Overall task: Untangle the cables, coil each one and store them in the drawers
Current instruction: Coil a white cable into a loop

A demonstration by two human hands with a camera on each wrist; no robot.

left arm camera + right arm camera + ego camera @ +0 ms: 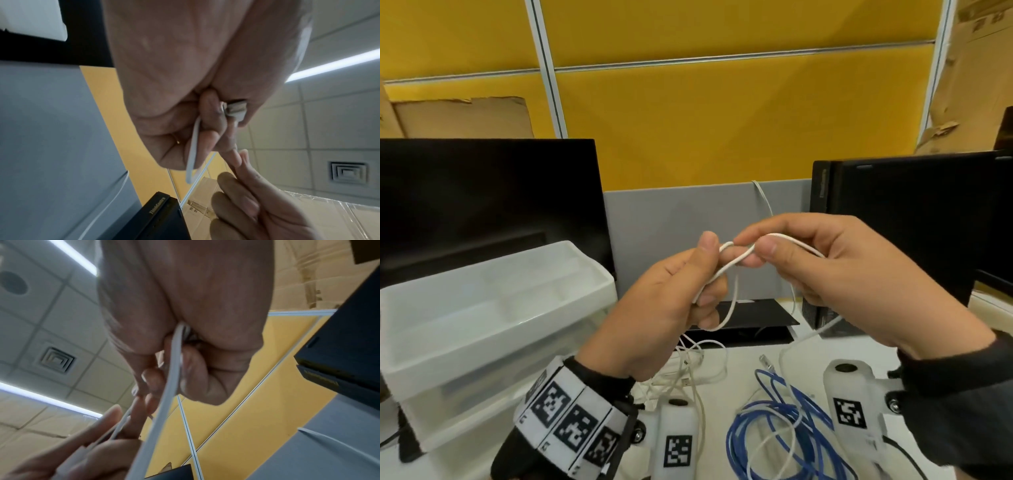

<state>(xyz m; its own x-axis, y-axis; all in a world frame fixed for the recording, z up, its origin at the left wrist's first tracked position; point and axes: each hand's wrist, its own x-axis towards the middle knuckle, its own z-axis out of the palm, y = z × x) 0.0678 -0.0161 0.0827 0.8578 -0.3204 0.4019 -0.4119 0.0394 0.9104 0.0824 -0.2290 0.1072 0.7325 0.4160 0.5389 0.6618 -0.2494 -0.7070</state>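
Note:
Both hands are raised above the desk and hold one thin white cable (732, 262). My left hand (688, 284) has its fingers curled round a small loop of it, and the cable's white plug (234, 109) sits in that palm. My right hand (784, 253) pinches the same cable between thumb and forefinger, close against the left thumb. From the right hand the white cable (166, 395) trails down to the desk. A blue cable (774, 421) lies in loose loops on the desk below the right hand. A tangle of white cables (688, 370) lies under the left wrist.
A translucent white drawer unit (493, 329) with a tray top stands at the left. A black monitor (482, 202) is behind it and a black computer case (914, 233) at the right. Yellow partition panels and cardboard stand at the back.

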